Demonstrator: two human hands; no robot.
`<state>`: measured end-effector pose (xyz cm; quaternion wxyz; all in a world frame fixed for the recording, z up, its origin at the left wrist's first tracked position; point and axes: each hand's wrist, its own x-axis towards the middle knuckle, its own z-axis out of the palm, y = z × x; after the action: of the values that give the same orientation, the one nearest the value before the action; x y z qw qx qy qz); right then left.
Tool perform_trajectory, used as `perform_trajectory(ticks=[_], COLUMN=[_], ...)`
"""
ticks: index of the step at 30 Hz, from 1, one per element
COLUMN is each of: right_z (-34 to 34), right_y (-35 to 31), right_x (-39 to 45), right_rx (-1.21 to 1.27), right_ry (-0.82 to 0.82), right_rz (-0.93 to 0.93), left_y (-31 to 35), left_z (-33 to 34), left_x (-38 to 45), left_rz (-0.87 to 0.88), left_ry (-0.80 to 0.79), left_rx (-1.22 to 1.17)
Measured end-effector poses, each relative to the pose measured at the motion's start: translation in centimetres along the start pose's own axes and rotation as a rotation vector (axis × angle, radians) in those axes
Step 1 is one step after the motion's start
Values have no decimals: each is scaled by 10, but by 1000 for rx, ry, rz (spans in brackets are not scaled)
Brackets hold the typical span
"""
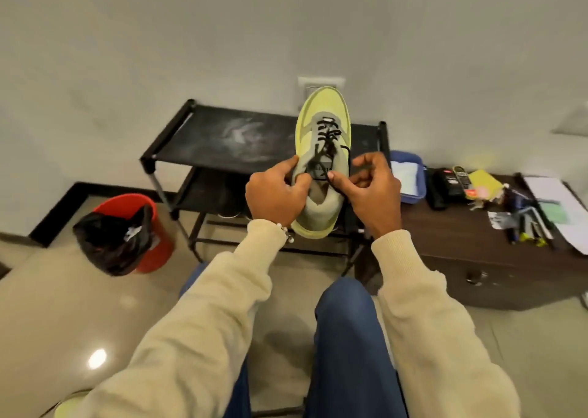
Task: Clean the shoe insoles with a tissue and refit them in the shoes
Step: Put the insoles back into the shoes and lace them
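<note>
- A yellow-green sneaker with a grey tongue and black laces [323, 150] is held up in front of the person, toe pointing away and up, heel toward the body, above the black metal-framed shoe rack [222, 137].
- The left hand [276, 192] grips the left side of the shoe's collar, its fingers [294, 171] curled over the edge by the tongue.
- The right hand [374, 188] pinches a black lace end between thumb and curled fingers, just beside the shoe's right side.
- Both arms wear cream knitted sleeves [197, 316]; blue trousers [346, 338] show below them.
- A red bucket lined with a black plastic bag [127, 236] stands on the tiled floor, left of the rack.
- Right of the rack, a dark brown wooden bench [471, 246] carries a blue plastic tray [410, 176], a black handset [445, 185], pens and loose papers [553, 201].
- A second yellow-green shoe toe [68, 406] shows at the bottom left edge.
- Whether the insole is inside the held shoe cannot be told.
</note>
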<state>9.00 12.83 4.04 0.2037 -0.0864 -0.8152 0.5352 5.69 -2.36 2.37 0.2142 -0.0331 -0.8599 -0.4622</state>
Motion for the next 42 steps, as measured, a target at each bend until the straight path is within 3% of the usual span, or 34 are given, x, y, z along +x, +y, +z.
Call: perform_trajectory(ticks=[8,12,16,22,32,35,40,42], right_z=[-99,-126,-140,-134,-134,-149,-166,-166], right_y=[65,113,159,209,235,234,236,241], right_x=[-21,-37,-43,-23,-5,-1,20,31], right_rx=[-203,-285,-296,-305,-357,-283,-163,-120], right_ry=[346,440,453,367,241,187,382,340], right_rz=[170,278,408,581,613,626,583,555], left_y=[48,52,46,29,14,18,28,35], left_z=[114,164,213,257,281,283,301,313], left_x=[-43,-77,-98,-97,-86,-79,-57,-52], left_rz=[252,268,231,196,97,36,-74,-76], left_ry=[-229,-386,-567,-714,-839,-879,-830,-827], left_rx=[-97,-43,68,192,211,97,-129,-146])
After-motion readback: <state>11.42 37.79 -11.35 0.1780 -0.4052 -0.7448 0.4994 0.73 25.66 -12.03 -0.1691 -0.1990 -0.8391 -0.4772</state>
